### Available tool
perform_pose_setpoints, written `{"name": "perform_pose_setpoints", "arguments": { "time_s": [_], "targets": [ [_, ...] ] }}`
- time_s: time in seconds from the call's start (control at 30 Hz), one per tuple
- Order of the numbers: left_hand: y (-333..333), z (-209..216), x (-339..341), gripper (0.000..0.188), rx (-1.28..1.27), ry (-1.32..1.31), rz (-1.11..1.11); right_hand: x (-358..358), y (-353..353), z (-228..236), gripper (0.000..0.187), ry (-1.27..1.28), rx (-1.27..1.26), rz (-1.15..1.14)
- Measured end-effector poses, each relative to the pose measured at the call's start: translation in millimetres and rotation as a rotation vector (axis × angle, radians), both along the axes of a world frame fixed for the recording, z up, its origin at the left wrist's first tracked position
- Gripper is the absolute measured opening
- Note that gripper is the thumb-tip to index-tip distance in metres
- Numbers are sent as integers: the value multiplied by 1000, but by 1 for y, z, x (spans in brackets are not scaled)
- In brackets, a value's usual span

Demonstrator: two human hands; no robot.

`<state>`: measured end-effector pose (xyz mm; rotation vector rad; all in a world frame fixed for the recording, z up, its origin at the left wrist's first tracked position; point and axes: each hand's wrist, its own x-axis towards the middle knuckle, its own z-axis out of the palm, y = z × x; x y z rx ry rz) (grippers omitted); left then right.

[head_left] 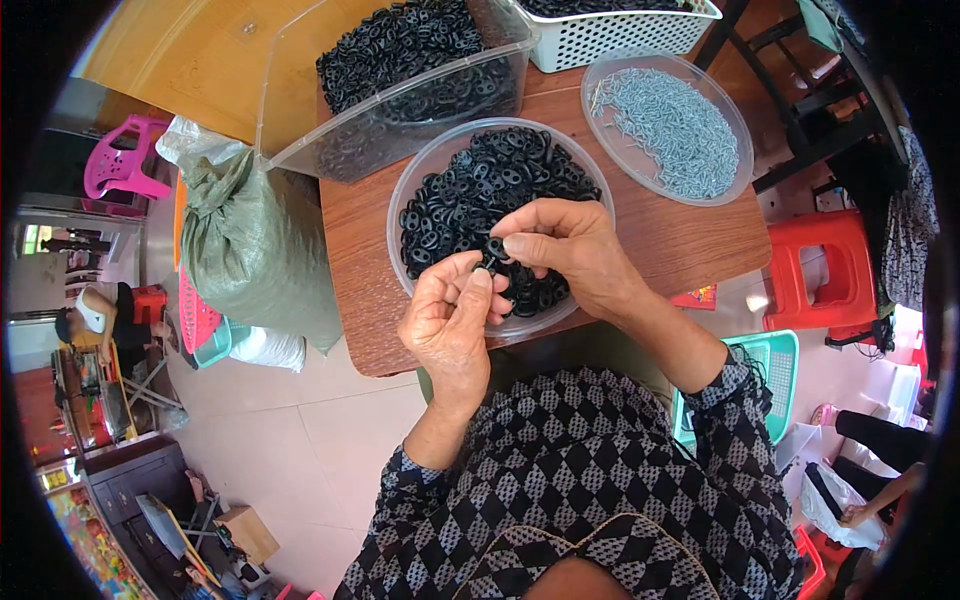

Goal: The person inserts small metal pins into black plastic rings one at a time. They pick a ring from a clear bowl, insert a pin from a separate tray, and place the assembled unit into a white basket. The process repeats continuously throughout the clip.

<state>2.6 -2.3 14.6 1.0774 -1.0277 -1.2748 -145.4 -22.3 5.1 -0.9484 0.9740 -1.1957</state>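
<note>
Over a round clear tub (394, 225) of small black parts with holes (470, 185), both my hands meet at their fingertips. A small black ring-like part (497, 248) sits between them. My right hand (585, 255) pinches it between thumb and forefinger. From the lower left, my left hand (450, 325) is closed, thumb against fingers, on the lower side of the same part or one joined to it; the fingers partly cover it. A shallow clear dish (741, 185) to the right holds a heap of thin silver metal pins or screws (670, 130).
The brown wooden table (690, 240) also carries a large clear bin (400, 105) of black parts and a white perforated basket (625, 40). A green sack (255, 245) stands at its left, a red stool (822, 270) at its right. A teal basket (780, 385) is near my right elbow.
</note>
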Motion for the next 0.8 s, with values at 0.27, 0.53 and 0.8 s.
{"name": "perform_pose_setpoints", "arguments": {
  "time_s": [0.27,0.53,0.8],
  "targets": [
    [2,-2,-2,14,-21,-31,31,3,1,-1,17,52,-56,-27],
    [2,-2,-1,14,-9,-51,36,4,2,0,14,98,-67,-47],
    [3,-4,-2,14,-15,-76,16,6,1,-9,13,88,-129,-78]
  ]
}}
